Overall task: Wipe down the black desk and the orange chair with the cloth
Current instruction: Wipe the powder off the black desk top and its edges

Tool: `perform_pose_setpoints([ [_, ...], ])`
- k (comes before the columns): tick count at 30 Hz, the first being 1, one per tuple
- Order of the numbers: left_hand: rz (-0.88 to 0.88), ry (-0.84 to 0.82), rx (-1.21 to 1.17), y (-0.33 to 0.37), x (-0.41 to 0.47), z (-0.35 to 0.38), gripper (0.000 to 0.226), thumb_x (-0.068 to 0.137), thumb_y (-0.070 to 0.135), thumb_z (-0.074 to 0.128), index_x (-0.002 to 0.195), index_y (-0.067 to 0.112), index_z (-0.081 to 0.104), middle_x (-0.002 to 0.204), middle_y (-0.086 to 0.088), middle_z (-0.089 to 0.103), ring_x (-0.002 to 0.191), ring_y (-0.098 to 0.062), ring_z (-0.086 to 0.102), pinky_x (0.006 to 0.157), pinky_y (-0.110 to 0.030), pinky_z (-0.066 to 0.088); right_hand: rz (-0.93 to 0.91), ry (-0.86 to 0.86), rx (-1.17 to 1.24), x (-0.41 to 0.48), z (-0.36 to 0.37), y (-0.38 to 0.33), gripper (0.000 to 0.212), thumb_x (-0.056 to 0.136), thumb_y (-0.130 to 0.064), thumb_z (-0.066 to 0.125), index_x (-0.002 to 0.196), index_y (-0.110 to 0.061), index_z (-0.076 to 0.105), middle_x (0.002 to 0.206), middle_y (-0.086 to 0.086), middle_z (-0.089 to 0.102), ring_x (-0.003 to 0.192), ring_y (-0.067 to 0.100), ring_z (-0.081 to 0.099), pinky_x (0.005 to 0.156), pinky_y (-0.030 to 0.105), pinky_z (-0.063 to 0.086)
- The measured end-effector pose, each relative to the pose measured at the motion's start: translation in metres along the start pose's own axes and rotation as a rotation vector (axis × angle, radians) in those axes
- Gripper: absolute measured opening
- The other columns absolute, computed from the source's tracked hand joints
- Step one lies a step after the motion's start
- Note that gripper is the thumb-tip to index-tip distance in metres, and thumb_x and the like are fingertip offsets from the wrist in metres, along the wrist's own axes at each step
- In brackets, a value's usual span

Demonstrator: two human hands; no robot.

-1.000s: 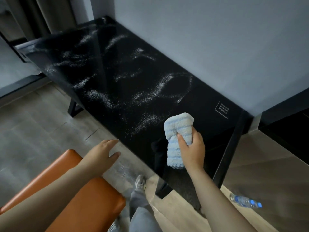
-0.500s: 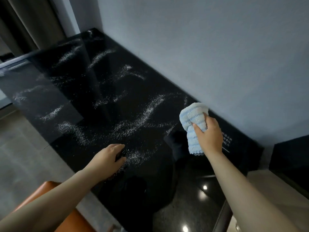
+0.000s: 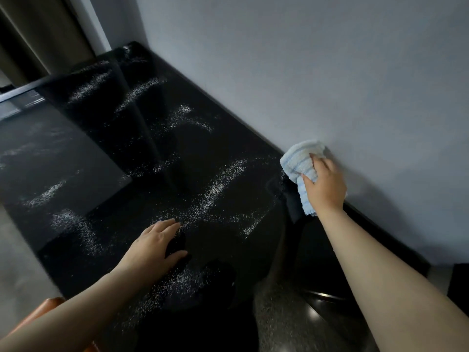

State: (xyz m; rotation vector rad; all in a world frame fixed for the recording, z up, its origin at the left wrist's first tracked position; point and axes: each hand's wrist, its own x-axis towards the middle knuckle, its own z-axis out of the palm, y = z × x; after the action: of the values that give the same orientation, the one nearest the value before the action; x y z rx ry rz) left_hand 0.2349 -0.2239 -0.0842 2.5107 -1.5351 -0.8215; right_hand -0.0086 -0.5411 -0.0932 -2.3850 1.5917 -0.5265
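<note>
grey wall (image 3: 330, 72) fills the upper right and most of the right half of the frame, plain, with a soft shadow near the right hand. black desk (image 3: 114, 153) runs from the upper left centre down to the bottom of the frame, glossy top, its back edge flush against the wall along a diagonal. white powder streaks (image 3: 218, 186) are scattered over the desk in wavy bands, mostly centre and left centre, and some more just below the left hand. grey floor (image 3: 15, 262) shows at the left edge. dark curtain (image 3: 38, 34) sits in the upper left corner.

both forearms are bare and enter from the bottom corners. left hand (image 3: 154, 247) is at lower centre, palm down low over the desk, fingers stretched out and loose, holding nothing; cannot tell if the palm touches the top. right hand (image 3: 326, 189) is at right centre, fingers and thumb clenched round the cloth (image 3: 300, 161).

the cloth is light blue and white, ribbed, bunched up, with one end sticking out above the hand and one below. it sits right at the line where desk meets wall; its upper end looks to be against the wall. cannot tell if it touches the desk top.

orange chair (image 3: 50, 304) is only a sliver at the lower left, beside the left forearm, off the near edge of the desk.
</note>
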Motion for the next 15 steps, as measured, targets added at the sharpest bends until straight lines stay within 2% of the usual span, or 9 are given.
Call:
perform_pose_setpoints([
  [3,-0.061,-0.028,0.037,0.001,0.011,0.002,0.095,0.081,0.065,0.057,0.153,0.027,0.009,0.161,0.006,0.001,0.148,-0.020,-0.003,0.120,-0.040,0.012,-0.035,-0.049,-0.022,0.011,0.017,0.003,0.045,0.092,-0.019,0.057,0.136,-0.017,0.054,0.139,0.005,0.051,0.116,0.031,0.054,0.086,0.034,0.044],
  [5,-0.101,-0.030,0.049,0.000,0.016,0.002,0.106,0.076,0.068,0.060,0.154,0.026,0.001,0.161,0.005,-0.007,0.148,-0.022,-0.009,0.119,-0.044,0.009,0.039,-0.102,0.011,0.017,0.025,0.003,0.043,0.095,-0.025,0.053,0.138,-0.022,0.052,0.138,0.002,0.051,0.115,0.027,0.054,0.085,0.031,0.042],
  [9,-0.160,-0.018,0.075,-0.008,0.024,0.004,0.115,0.071,0.071,0.062,0.153,0.024,-0.003,0.161,0.001,-0.010,0.148,-0.026,-0.009,0.120,-0.047,0.010,0.074,-0.154,0.052,0.023,0.032,0.004,0.037,0.095,-0.027,0.054,0.130,-0.019,0.056,0.127,0.006,0.059,0.107,0.027,0.058,0.079,0.025,0.035],
  [13,-0.194,-0.026,0.085,-0.016,0.029,0.007,0.118,0.068,0.072,0.064,0.153,0.024,-0.002,0.161,-0.001,-0.007,0.148,-0.029,-0.005,0.119,-0.048,0.012,0.050,-0.226,0.026,0.016,0.029,0.003,0.039,0.093,-0.032,0.057,0.130,-0.019,0.055,0.124,0.006,0.059,0.107,0.027,0.059,0.080,0.030,0.041],
  [15,-0.199,-0.028,0.084,-0.018,0.030,0.009,0.120,0.067,0.072,0.065,0.153,0.023,-0.001,0.161,-0.001,-0.005,0.148,-0.030,-0.002,0.119,-0.049,0.014,0.040,-0.244,0.037,0.006,0.030,-0.003,0.035,0.092,-0.033,0.059,0.124,-0.018,0.058,0.118,0.005,0.060,0.100,0.028,0.061,0.075,0.030,0.044],
])
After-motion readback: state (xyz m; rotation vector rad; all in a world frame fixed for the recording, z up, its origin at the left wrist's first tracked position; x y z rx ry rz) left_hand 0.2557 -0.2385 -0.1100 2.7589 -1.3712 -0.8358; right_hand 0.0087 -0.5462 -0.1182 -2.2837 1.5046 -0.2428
